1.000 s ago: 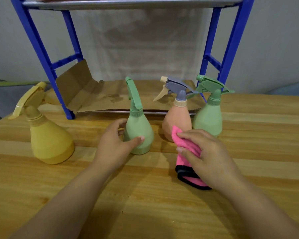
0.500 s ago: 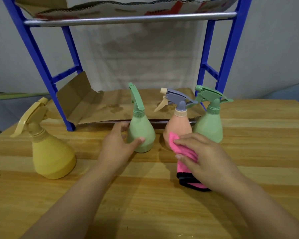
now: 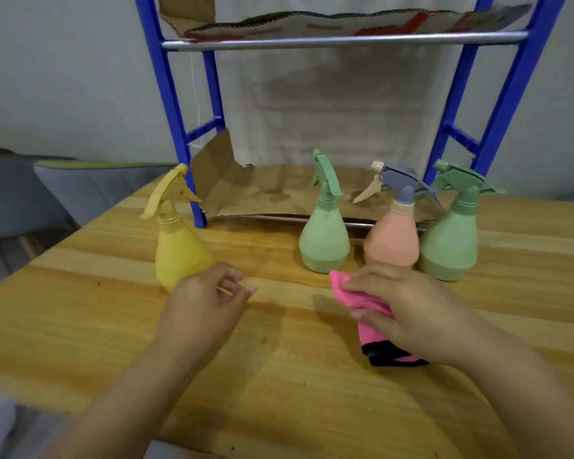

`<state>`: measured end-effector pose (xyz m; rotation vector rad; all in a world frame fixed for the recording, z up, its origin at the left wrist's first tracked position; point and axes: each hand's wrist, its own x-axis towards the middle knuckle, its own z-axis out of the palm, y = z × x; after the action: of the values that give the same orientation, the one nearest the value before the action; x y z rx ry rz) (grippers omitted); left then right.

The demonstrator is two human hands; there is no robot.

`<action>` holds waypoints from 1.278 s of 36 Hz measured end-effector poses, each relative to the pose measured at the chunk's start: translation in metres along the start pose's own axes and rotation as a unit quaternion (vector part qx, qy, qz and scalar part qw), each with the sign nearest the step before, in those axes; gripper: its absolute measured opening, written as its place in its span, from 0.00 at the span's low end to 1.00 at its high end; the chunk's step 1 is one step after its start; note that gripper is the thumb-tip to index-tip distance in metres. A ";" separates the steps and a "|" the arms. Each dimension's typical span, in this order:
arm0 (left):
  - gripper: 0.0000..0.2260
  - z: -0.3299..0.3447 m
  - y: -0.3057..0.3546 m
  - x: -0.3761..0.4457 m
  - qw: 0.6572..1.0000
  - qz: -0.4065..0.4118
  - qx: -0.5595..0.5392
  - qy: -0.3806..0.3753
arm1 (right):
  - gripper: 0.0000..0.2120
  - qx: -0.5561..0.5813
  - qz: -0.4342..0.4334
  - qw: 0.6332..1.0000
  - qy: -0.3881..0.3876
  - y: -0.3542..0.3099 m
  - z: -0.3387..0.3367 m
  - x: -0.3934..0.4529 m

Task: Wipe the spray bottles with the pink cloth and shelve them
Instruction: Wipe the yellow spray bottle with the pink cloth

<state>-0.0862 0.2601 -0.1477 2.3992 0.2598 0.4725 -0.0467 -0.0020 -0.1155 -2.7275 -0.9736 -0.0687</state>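
The left hand [image 3: 201, 304] hangs low over the tabletop [image 3: 80, 326], its fingers loosely curled and holding nothing, just in front of the yellow spray bottle [image 3: 179, 246]. A second ago it cupped the left green spray bottle [image 3: 324, 240] — that bottle now stands alone, well apart from it. Further right, the right hand [image 3: 411, 313] pinches the pink cloth [image 3: 362, 301] between thumb and fingers, just before the peach spray bottle [image 3: 391, 241]; it keeps that grip unchanged. The right green spray bottle [image 3: 449, 240] stands beside the blue shelf [image 3: 497, 120].
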 end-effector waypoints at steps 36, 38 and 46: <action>0.13 -0.052 -0.033 0.054 0.978 0.033 -0.186 0.093 | 0.20 0.111 -0.046 0.973 0.197 -0.053 0.018 0.069; 0.14 -0.049 -0.031 0.049 0.978 0.047 -0.179 0.093 | 0.20 0.128 -0.060 0.967 0.213 -0.055 0.016 0.070; 0.19 -0.038 -0.012 0.034 0.974 0.139 -0.167 0.062 | 0.19 0.095 -0.191 0.932 0.295 -0.075 0.009 0.073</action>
<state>-0.0713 0.3016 -0.1193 2.0851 -0.1007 0.7330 -0.0371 0.1014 -0.0996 -2.0966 -1.2103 -0.7677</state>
